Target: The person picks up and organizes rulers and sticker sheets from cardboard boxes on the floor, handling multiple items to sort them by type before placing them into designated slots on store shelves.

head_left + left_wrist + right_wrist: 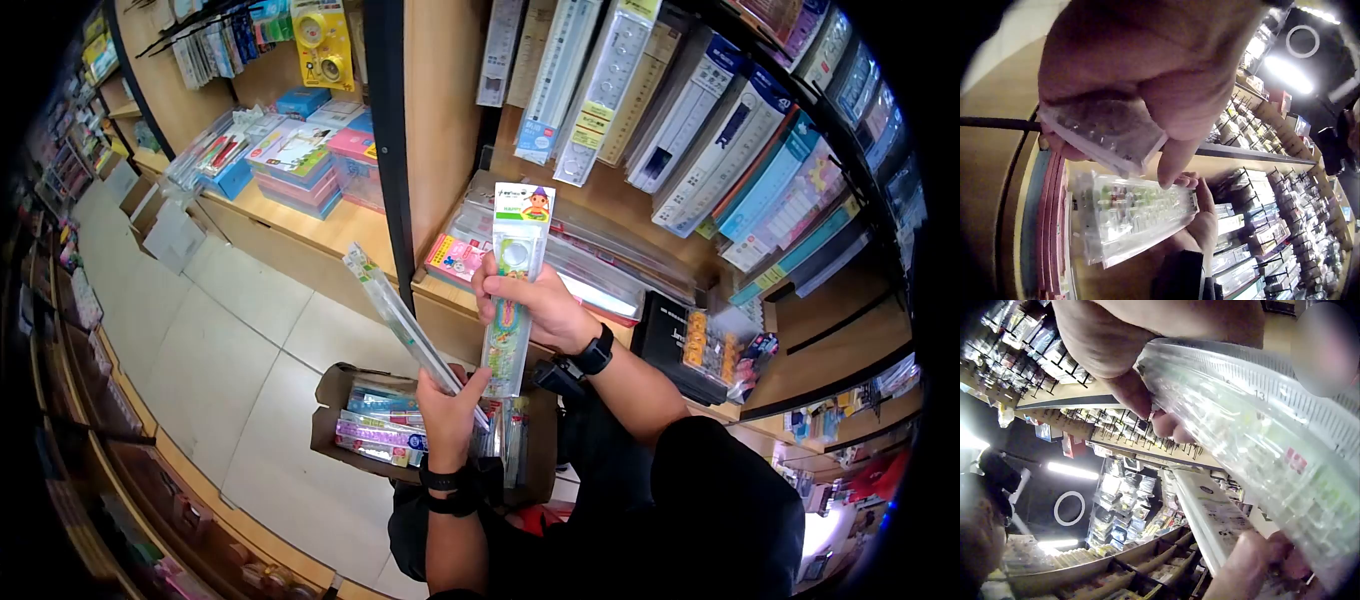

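Two things held up near an open cardboard box [543, 440]: a ruler pack [513, 352] and a slim pack [392, 308].
The right hand [540, 306] grips the ruler pack around its middle, thumb across the front, with the header card [522, 203] and its cartoon figure uppermost. Beside it, the left hand [450, 412] holds the lower end of the slim pack, which leans to the left; seen nearly edge-on, it may be more than one. Colourful packets [375, 435] lie inside the cardboard box, while packaged rulers [690, 120] hang nearby.
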The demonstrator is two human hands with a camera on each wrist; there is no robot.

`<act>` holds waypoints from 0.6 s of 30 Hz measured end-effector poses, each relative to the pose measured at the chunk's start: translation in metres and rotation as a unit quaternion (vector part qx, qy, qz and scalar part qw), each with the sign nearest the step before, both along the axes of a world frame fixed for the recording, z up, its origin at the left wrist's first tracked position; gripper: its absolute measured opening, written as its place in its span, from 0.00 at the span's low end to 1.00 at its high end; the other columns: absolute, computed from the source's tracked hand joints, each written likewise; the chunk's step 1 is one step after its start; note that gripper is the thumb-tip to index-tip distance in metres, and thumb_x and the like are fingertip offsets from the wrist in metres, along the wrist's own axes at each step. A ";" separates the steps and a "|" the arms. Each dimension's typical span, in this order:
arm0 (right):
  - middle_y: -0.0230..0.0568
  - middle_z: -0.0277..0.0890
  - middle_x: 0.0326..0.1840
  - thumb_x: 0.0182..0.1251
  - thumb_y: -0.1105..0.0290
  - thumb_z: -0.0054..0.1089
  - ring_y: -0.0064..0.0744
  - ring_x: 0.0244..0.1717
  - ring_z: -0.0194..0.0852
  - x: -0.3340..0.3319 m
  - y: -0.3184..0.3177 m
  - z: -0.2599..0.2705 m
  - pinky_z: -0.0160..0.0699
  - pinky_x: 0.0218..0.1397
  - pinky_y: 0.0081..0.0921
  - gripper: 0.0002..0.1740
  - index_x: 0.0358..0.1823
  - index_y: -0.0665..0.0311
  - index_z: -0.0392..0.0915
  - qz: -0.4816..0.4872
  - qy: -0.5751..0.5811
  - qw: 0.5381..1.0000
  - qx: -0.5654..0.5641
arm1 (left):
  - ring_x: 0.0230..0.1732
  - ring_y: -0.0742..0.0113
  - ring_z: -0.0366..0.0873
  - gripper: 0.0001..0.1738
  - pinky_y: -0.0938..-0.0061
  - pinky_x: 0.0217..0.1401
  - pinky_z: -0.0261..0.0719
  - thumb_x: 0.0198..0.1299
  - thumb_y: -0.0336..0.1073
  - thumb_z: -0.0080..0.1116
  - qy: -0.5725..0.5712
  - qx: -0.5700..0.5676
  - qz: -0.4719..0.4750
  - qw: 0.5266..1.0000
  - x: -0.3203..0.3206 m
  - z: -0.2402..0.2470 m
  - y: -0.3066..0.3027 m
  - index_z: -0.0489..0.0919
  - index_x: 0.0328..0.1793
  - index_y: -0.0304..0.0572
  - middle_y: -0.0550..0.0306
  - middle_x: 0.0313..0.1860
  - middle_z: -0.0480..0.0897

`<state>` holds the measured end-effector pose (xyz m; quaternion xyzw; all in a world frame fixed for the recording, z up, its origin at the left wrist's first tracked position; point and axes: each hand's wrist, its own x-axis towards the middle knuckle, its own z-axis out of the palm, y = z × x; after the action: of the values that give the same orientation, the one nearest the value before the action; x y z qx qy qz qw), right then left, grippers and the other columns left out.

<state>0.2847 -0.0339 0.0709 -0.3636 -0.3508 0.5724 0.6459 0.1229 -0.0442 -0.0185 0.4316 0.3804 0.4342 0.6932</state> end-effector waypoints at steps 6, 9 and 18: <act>0.31 0.71 0.25 0.60 0.71 0.62 0.22 0.25 0.71 0.005 -0.004 -0.001 0.71 0.30 0.20 0.08 0.35 0.61 0.70 -0.018 -0.041 0.998 0.032 | 0.24 0.74 0.72 0.18 0.81 0.25 0.71 0.48 0.25 0.67 0.006 -0.054 -0.025 0.998 0.003 0.006 -0.010 0.68 0.40 0.38 0.58 0.31 0.76; 0.32 0.68 0.26 0.61 0.71 0.62 0.24 0.27 0.70 0.008 -0.008 0.006 0.72 0.34 0.23 0.11 0.36 0.61 0.67 -0.016 -0.056 0.998 0.004 | 0.29 0.72 0.75 0.18 0.80 0.27 0.74 0.49 0.25 0.65 0.018 -0.040 -0.022 0.999 0.003 -0.004 -0.008 0.69 0.43 0.36 0.55 0.34 0.77; 0.34 0.70 0.32 0.61 0.71 0.62 0.27 0.31 0.72 0.021 -0.008 0.005 0.75 0.38 0.27 0.16 0.47 0.63 0.67 -0.006 0.042 0.999 0.017 | 0.30 0.69 0.75 0.17 0.75 0.32 0.78 0.51 0.19 0.59 -0.132 -0.139 -0.044 0.981 0.016 -0.001 -0.020 0.64 0.40 0.43 0.57 0.34 0.74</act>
<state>0.3056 -0.0422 0.0755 -0.3302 -0.3305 0.5772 0.6698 0.1385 -0.0641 -0.0199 0.2868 0.3230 0.3995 0.8086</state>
